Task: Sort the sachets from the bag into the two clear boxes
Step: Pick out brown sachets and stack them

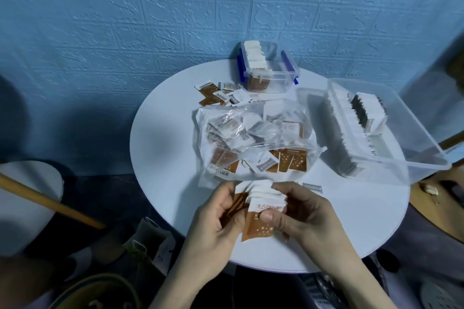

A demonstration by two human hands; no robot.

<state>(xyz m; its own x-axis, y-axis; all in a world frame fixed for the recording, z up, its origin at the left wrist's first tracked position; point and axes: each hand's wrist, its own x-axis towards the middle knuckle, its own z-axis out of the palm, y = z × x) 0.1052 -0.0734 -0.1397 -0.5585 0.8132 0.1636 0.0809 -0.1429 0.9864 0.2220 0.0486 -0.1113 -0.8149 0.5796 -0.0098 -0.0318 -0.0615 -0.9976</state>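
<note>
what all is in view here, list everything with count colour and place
table: one, white, round, against the blue wall
plastic bag: one, clear, table centre, full of sachets
small box: one, clear with blue clips, far edge, holds brown and white sachets
large box: one, clear, right side, holds rows of dark and white sachets
loose sachets: several, brown and white, between bag and small box
held sachets: a stack, brown and white, near edge
hands: left and right, both holding the stack

"taikoo" – boxed sachet (pixel 261 69), other print blurred
</note>
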